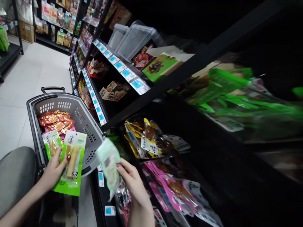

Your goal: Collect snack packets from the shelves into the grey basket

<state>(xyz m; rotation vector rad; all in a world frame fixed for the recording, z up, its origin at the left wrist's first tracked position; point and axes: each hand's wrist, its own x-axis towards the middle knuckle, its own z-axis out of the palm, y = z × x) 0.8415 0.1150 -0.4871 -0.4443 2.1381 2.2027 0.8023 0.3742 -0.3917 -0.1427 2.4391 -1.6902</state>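
From my seat, I see the basket [81, 126] ahead and left, alongside the shelves [165, 82] on the right. Sachets [56, 119] lie in its left part. Over its near end, my left hand [55, 170] holds a packet [72, 160]; a second packet [50, 140] lies just left. My right hand [132, 176] holds a pouch [110, 167] between basket and shelves. Clear bins [137, 39] stand on an upper shelf.

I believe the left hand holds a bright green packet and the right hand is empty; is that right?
The right hand is not empty: the head view shows it holding a pale green packet; the left hand holds a bright green packet.
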